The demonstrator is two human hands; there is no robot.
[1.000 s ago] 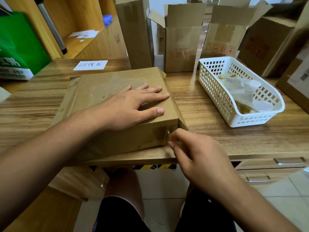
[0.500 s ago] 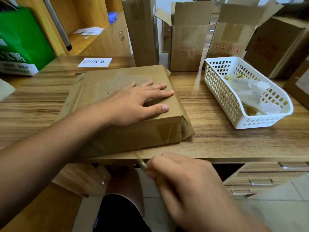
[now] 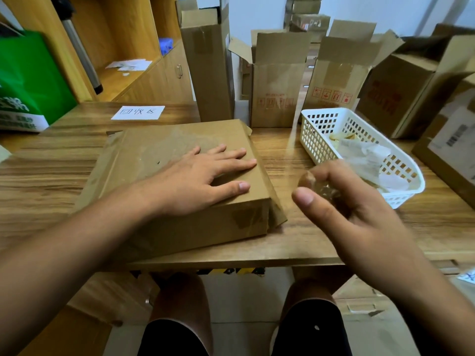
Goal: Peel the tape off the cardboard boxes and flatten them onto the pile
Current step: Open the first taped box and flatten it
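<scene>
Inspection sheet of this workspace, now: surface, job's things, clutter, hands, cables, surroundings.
Surface: wooden table.
Job's things: closed cardboard box lies flat, tape patch on its front face; tape wad peeled off; white basket holds tape scraps.
Clutter: paper label, green bag.
Hands: left hand flat on the box; right hand grips the wad near the basket.
Cables: nothing seen.
Surroundings: opened boxes upright behind; wooden shelving at left.

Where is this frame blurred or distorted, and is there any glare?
Head view: the right hand and its tape wad are motion-smeared; the left hand on the cardboard box is sharp; the wide-angle lens bows the table edges; mild sheen on the box's top.
</scene>
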